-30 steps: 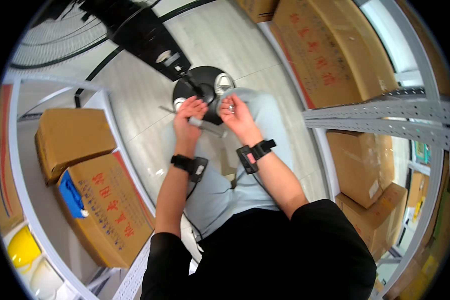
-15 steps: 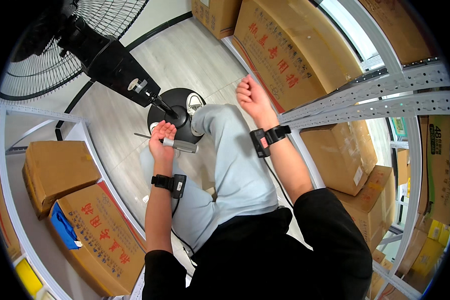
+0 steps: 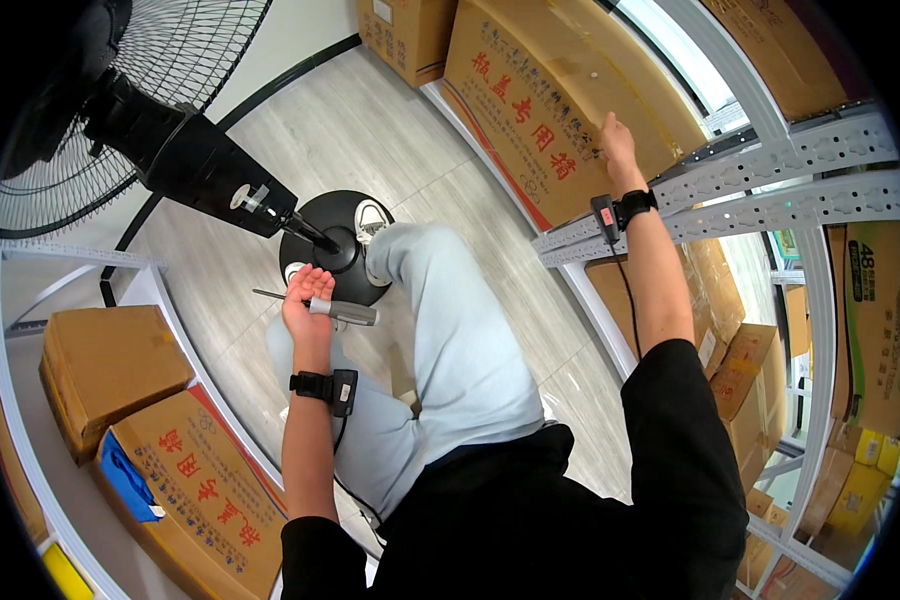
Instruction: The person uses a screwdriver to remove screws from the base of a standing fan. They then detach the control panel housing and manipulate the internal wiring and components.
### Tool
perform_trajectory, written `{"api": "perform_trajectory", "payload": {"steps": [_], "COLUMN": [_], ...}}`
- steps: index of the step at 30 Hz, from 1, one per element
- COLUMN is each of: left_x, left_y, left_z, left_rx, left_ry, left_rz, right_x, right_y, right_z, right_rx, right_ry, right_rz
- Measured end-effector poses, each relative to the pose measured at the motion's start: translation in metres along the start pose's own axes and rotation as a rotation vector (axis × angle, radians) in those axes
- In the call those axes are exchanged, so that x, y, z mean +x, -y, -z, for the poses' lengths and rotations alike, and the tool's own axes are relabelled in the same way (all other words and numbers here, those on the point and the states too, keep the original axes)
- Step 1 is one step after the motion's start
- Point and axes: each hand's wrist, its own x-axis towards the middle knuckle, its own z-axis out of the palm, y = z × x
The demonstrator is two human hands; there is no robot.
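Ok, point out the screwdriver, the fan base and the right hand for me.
screwdriver (image 3: 342, 313): head view, on its grey handle.
fan base (image 3: 315, 245): head view, on the black round plate.
right hand (image 3: 617, 139): head view, on its back, against the cardboard box.

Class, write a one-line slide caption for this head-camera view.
Left hand holds a screwdriver by a fan base; right hand touches a shelved box.

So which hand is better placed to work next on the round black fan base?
Probably the left hand: it holds the grey-handled screwdriver beside the round black fan base. The right hand is up against a brown cardboard box.
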Motion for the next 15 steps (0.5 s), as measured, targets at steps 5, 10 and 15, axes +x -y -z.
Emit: {"api": "perform_trajectory", "payload": {"steps": [5,10,15], "left_x": [0.002,0.001,0.001], "left_y": [-0.003,-0.002,-0.002], "left_z": [0.006,0.005,0.005], "left_rx": [0.021,0.077,0.113], "left_ry": [-0.019,-0.036,-0.038], "left_rz": [0.017,0.003,0.009], "right_x": [0.028,0.033,0.045], "right_y": [-0.004,-0.002,-0.010], "right_z": [0.008,0.013,0.023], "right_rx": [-0.728,-0.876,-0.904], "right_ry": [-0.164,-0.168,-0.255], "right_rz": [0.137,0.183,0.199]}}
